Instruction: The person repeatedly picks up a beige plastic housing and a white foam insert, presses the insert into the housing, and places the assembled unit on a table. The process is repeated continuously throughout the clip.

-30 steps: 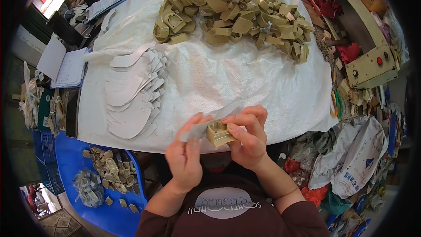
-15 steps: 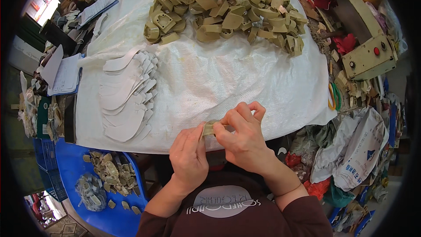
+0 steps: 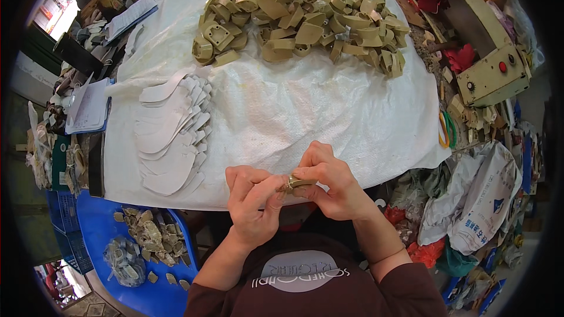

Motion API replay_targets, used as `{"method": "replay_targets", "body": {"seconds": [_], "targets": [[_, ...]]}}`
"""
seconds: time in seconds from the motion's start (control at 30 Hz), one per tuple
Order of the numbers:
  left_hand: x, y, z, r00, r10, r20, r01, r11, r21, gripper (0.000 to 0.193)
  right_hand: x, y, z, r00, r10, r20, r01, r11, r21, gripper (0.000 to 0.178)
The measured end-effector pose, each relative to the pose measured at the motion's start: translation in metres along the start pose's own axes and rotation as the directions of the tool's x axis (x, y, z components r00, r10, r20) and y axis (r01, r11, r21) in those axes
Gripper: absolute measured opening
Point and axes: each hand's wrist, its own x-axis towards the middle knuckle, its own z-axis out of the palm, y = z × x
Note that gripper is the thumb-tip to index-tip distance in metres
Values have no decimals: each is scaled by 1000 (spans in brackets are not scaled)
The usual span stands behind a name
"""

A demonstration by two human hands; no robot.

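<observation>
Close to the table's near edge, a small olive-gold moulded part [image 3: 302,182] is held between my two hands. My right hand [image 3: 332,185] grips it from the right, thumb and fingers closed on it. At its left end the fingertips of my left hand [image 3: 254,202] pinch together; whether they hold the part itself or something tiny on it I cannot make out. A heap of similar olive-gold parts [image 3: 308,29] lies at the far side of the table. Left of my hands, thin white curved pieces [image 3: 167,135] are stacked in an overlapping row.
White woven sheeting [image 3: 329,103] covers the table. A blue plastic chair [image 3: 97,217] at lower left bears loose pieces and a clear bag [image 3: 124,261]. At right stand a control box [image 3: 493,79] with a red button and a white sack [image 3: 484,199]. An open notebook [image 3: 91,108] lies at left.
The olive-gold part has been turned in my hands and now sits mostly in my right fingers. My left hand has shifted its fingers into a pinch at the part's left end.
</observation>
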Motion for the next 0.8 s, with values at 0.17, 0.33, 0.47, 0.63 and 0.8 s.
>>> {"method": "replay_targets", "body": {"seconds": [0.17,0.33,0.47,0.63,0.8], "targets": [[-9,-2,7,995,-16,-97,9,997,-79,13,3,-5,7,996,-23,90,32,995,-95,29],[-9,3,8,989,5,-146,-34,979,-199,19,-1,1,16,982,-186,-42,174,964,-201,34],[-5,-3,0,978,138,-155,-137,990,17,26,-3,5,21,965,-226,-130,179,937,-301,36],[-6,-16,-20,988,62,-141,-63,998,0,30,4,-26,10,990,-29,-136,-1,976,-216,32],[2,2,-16,984,43,-173,-79,975,-208,31,-24,-7,29,802,595,-59,-438,652,619,32]]}}
